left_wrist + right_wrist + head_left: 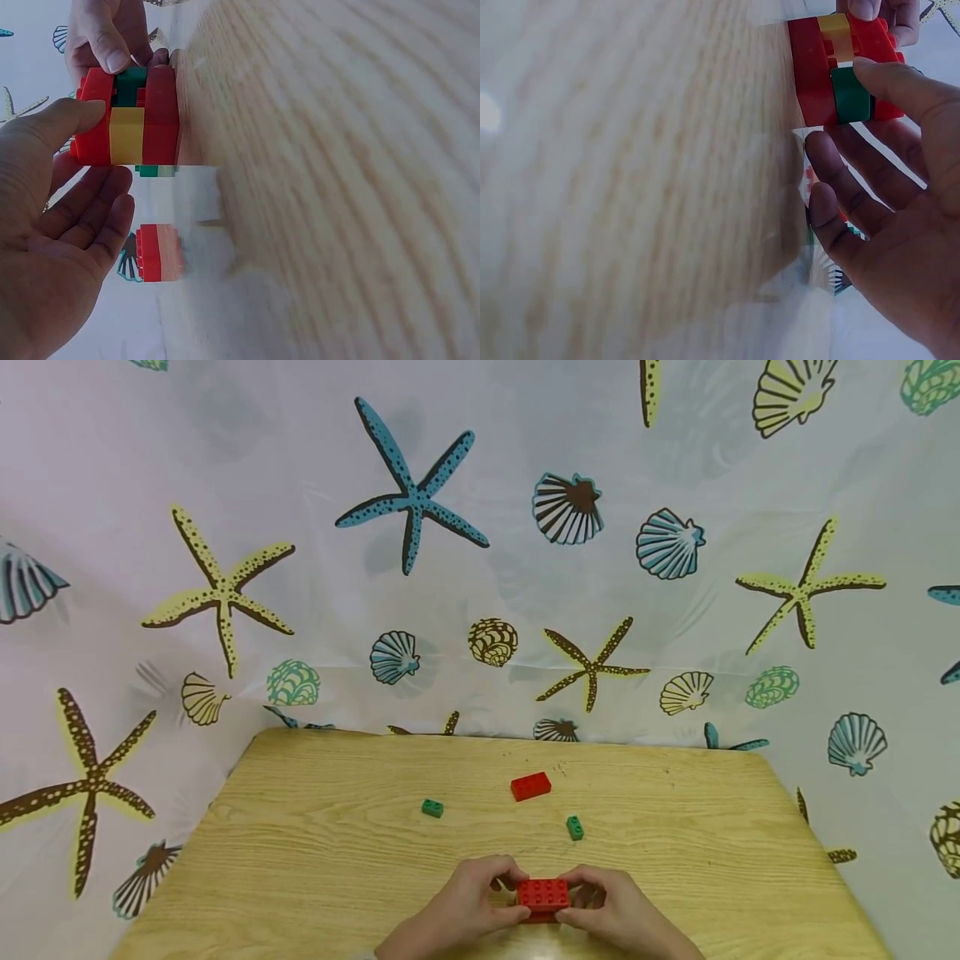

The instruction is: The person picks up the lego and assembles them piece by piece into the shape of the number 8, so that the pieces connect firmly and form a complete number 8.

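Left hand point(468, 897) pinches the left end of the red brick stack point(543, 896) at the wooden table's point(315, 860) near edge; right hand point(618, 910) pinches its right end, thumb on the green layer. Keep thumbs pressing evenly, stack flat. Beyond the grip: green brick point(432, 808), red brick point(531, 786), second green brick point(574, 827).

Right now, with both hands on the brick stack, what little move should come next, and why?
Probably press the top red brick down. Both hands, left and right, hold the stack on the table, and the red, yellow and green layers look stepped. The loose red brick can wait.
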### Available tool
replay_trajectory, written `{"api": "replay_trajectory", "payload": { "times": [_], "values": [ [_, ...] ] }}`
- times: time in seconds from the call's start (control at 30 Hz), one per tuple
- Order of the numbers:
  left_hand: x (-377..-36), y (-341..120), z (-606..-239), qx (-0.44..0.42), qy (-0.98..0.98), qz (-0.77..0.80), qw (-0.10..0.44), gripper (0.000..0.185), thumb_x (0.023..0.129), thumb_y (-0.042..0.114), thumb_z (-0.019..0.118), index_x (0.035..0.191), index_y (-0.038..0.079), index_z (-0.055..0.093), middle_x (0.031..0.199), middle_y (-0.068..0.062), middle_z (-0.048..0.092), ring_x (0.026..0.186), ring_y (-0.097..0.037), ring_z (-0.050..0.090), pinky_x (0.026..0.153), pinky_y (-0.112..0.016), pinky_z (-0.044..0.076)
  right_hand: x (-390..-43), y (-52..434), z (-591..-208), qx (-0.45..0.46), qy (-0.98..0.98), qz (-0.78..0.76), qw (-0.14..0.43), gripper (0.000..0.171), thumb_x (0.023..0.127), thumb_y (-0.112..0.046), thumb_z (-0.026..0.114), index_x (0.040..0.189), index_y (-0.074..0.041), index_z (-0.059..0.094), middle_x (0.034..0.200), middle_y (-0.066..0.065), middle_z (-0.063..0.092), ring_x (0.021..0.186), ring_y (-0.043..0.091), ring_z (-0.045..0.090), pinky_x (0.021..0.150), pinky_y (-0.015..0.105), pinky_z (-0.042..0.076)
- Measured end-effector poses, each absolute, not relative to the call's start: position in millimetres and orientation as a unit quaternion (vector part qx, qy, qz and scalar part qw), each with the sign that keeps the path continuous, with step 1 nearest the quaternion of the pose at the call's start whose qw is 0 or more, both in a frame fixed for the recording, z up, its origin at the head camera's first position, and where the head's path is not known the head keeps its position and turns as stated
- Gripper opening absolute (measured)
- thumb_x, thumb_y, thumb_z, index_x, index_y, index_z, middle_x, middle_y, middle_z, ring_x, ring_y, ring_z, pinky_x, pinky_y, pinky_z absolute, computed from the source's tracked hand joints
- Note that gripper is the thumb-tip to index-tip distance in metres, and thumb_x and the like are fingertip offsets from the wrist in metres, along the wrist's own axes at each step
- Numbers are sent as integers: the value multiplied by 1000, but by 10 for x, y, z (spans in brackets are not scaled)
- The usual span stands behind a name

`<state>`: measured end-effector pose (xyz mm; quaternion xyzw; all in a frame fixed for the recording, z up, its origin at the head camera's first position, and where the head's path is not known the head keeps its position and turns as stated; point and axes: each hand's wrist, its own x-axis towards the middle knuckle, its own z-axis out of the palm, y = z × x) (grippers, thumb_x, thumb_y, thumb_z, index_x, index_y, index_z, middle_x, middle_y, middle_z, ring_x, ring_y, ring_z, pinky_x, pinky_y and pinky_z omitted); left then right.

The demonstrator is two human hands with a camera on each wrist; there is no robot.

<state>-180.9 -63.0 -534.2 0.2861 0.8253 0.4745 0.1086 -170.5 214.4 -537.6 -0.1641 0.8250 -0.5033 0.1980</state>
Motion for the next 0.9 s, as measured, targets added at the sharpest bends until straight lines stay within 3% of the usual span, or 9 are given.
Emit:
{"api": "replay_trajectory", "payload": {
  "times": [0.9],
  "values": [
    [-1833,-629,-5310,296,833,451,121,21,91,25,85,106,17,74,106,6,75,97,-10,69,84,-25,58,-1773,2170,-5422,-184,823,-495,208,23,98,-27,78,117,-16,73,103,3,72,87,12,64,74,22,52]
  ]
}}
